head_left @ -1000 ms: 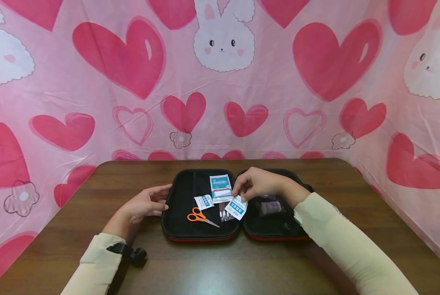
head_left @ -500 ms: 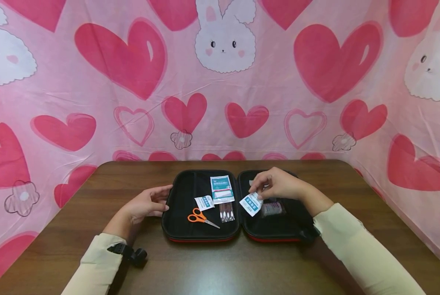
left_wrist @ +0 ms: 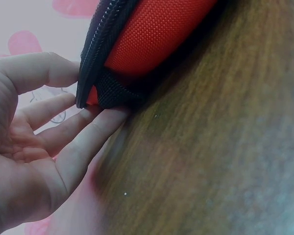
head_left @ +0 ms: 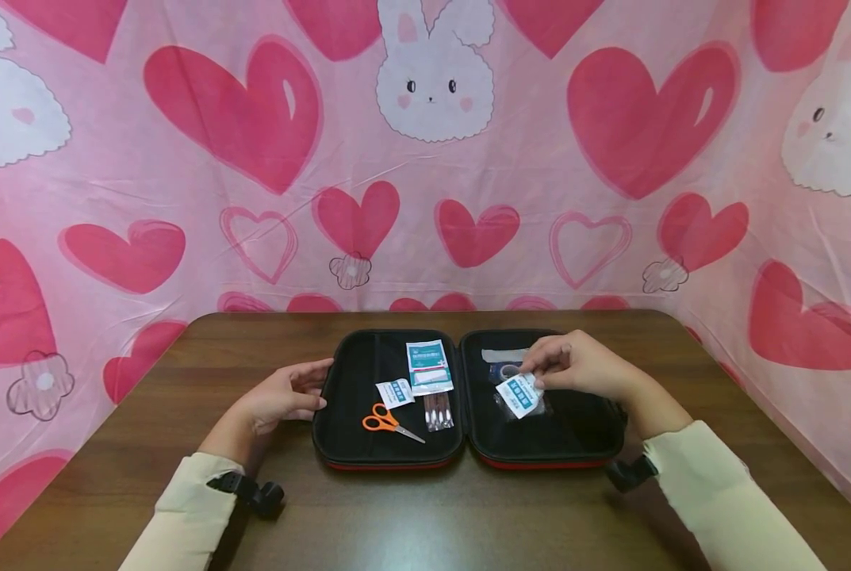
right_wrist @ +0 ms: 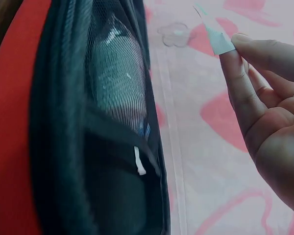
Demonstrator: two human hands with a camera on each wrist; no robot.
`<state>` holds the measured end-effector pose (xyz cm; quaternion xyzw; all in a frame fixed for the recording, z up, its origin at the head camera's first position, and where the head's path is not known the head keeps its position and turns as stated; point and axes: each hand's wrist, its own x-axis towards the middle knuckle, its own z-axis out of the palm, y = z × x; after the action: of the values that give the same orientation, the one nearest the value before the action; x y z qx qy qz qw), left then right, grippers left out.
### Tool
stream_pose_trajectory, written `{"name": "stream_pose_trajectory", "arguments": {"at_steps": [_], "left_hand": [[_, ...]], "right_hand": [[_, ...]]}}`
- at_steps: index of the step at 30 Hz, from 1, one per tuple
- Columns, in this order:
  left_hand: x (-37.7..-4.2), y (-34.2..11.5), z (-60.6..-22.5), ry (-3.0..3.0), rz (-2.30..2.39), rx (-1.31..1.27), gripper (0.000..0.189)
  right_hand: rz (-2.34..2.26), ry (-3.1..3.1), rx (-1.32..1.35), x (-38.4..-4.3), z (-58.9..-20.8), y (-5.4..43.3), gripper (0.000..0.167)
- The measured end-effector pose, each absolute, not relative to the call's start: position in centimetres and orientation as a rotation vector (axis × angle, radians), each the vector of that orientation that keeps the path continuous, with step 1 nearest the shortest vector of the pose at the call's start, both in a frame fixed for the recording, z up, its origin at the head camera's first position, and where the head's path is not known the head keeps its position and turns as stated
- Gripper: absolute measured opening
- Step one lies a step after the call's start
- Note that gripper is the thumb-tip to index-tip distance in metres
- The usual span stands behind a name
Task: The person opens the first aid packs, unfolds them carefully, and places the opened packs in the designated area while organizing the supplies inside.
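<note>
My right hand (head_left: 575, 366) pinches a small white-and-blue foil sachet (head_left: 519, 395) between thumb and fingers, over the right half of a black zip case (head_left: 582, 440) spread open on the table. Only a narrow white side of the sachet (right_wrist: 219, 41) shows in the right wrist view. At the case's left edge, my left hand (head_left: 282, 395) holds the rim. The left wrist view has its thumb at the zipper and its fingers (left_wrist: 93, 134) against the strap and red outer shell (left_wrist: 157, 36). Behind the sachet lies a roll of tape (head_left: 505, 371), partly covered.
In the case's left half are orange-handled scissors (head_left: 380, 419), a second white-and-blue sachet (head_left: 396, 392), a larger teal-and-white packet (head_left: 428, 366) and a clear pack of cotton swabs (head_left: 438, 412). A mesh pocket (right_wrist: 120, 73) in the right half holds a wrapped bundle.
My right hand has carried the sachet rightward, from over the middle hinge to over the right half, uncovering the cotton swabs. My left hand stays at the left rim.
</note>
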<state>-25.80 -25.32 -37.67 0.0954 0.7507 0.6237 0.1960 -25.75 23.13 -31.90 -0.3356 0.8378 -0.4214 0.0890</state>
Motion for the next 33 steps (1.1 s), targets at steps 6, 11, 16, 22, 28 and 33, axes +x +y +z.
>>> {"name": "stream_pose_trajectory", "arguments": {"at_steps": [6,11,16,22,28,33], "left_hand": [[-25.9,-25.4,-37.7,2.111,1.741,0.265,0.076],[-25.9,-25.5,-37.7,2.112,1.735,0.269,0.076],[-25.9,-25.5,-37.7,2.112,1.727,0.270,0.077],[-25.8,-25.3,-37.7,2.119,1.727,0.249,0.076],[-25.8,-25.3,-37.6,2.111,1.734,0.263,0.076],[-25.8,-25.4,-37.7,2.101,1.741,0.263,0.076]], "right_hand": [[-1.413,2.431,-0.970,-25.1,-32.4,25.1,0.018],[-1.455,2.434,-0.969,-24.9,-33.1,26.3,0.019],[-1.470,2.452,-0.955,-24.5,-33.4,27.3,0.020],[-1.487,2.475,-0.893,-24.0,-33.7,28.3,0.021],[-1.464,2.519,-0.865,-23.6,-33.8,29.2,0.020],[-1.428,2.506,-0.880,-23.4,-33.6,29.9,0.019]]}}
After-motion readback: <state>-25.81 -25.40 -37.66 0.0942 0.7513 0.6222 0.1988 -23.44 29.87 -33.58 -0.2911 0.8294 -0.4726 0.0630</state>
